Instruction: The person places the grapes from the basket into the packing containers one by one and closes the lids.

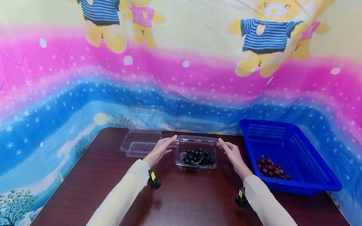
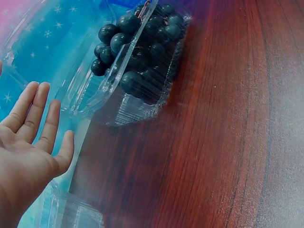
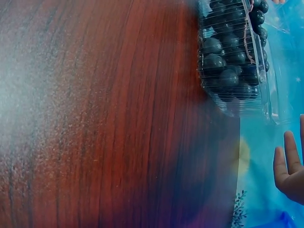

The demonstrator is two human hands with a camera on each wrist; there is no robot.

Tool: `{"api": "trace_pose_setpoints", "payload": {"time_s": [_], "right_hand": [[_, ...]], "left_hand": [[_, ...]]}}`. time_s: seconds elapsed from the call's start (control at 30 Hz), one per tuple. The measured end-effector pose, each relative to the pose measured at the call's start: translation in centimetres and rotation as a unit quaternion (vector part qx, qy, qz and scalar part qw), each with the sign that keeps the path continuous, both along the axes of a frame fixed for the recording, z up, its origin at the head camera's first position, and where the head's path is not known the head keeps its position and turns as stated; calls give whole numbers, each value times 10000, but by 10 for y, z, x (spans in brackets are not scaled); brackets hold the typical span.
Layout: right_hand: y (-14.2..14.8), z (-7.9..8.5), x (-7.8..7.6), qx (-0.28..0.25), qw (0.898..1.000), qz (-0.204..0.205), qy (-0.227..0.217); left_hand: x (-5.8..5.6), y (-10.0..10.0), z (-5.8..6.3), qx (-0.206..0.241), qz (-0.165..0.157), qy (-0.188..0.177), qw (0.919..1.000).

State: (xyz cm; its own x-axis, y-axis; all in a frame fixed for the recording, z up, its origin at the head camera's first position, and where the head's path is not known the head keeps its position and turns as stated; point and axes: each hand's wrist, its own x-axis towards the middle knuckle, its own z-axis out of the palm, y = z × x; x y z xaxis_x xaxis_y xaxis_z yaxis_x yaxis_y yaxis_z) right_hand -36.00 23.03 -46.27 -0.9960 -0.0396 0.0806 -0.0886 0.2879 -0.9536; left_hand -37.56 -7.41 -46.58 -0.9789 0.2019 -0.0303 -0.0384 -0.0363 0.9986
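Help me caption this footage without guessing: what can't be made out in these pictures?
Left hand: partly cut off by the left edge, left wrist view.
Right hand: partly cut off by the right edge, right wrist view.
Second container: cut off by the bottom edge, left wrist view.
Dark grapes: exact count hidden, head view; they overlap.
Red grapes: exact count unclear, head view; small and overlapping.

No text or number can be read in any view; the yellow labels (image 1: 153, 176) on the black cameras (image 1: 156, 184) at the two wrists are too small to make out.
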Motion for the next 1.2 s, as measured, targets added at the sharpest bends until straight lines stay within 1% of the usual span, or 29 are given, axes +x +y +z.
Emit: {"api": "trace_pose_setpoints", "payload": {"time_s": [0.17,0.3,0.37,0.4,0.53,0.6,0.7,1.03,1.2], "right_hand": [[1,0,2,87,10000,-18,40],[1,-1,2,68,10000,-16,39],[1,-1,2,45,10000,4,39],[2,-2,2,51,10000,19,37],[2,-3,3,7,10000,47,24],[2,-3,4,-24,10000,41,17],[2,-4,4,-58,10000,73,28],[6,-8,5,-60,9998,168,59],[6,-10,6,-23,9997,246,70]], "left_hand": [[0,0,-2,39,-54,10,10000],[2,-1,-2,77,-92,14,9999],[8,-2,5,55,-232,-6,9997],[8,-2,5,57,-275,-15,9996],[8,-3,3,-7,-357,-10,9994],[3,-2,-4,-43,-248,20,9997],[4,-2,-5,-88,-189,20,9998],[6,-3,-6,27,-251,-20,9997],[6,-5,-8,93,-412,-51,9991]]}}
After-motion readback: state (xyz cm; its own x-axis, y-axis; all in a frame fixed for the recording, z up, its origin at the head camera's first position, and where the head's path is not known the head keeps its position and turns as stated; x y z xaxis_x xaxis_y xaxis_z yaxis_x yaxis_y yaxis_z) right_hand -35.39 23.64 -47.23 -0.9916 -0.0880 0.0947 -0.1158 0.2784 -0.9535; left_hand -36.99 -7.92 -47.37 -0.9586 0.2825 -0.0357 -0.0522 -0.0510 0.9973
